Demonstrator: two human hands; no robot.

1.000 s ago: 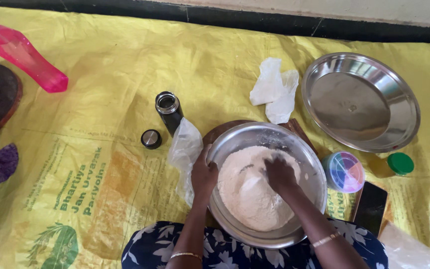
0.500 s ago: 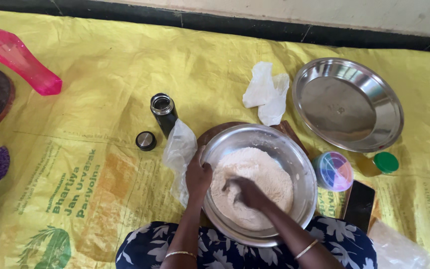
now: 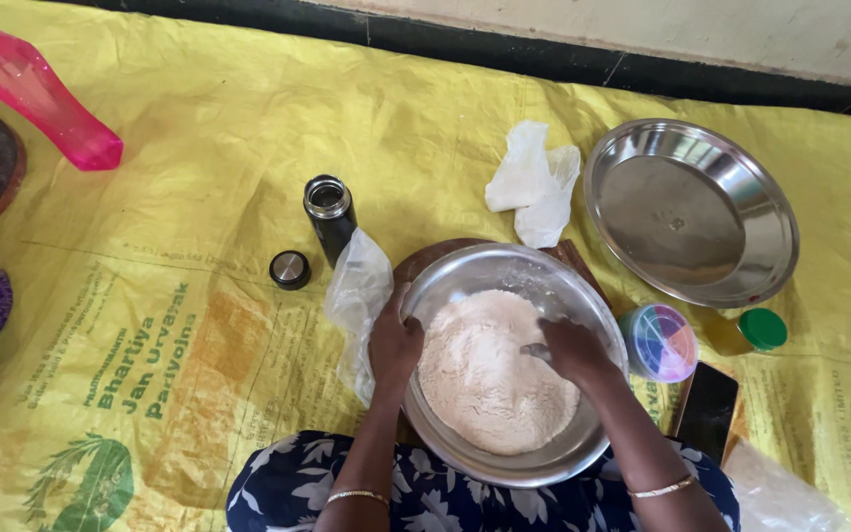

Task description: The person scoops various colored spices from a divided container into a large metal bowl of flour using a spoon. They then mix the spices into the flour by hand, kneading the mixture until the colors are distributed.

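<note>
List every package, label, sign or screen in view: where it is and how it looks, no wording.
Yellow printed sack sheet: spread under everything, green lettering and plant emblem at lower left.
Clear plastic bag: crumpled beside the steel bowl, by the left hand.
White bags: crumpled, above the bowl.
Phone: dark screen, right of the right hand.

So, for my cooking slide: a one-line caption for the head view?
Left hand steadies a steel bowl while right hand works flour on a yellow mat.
</note>
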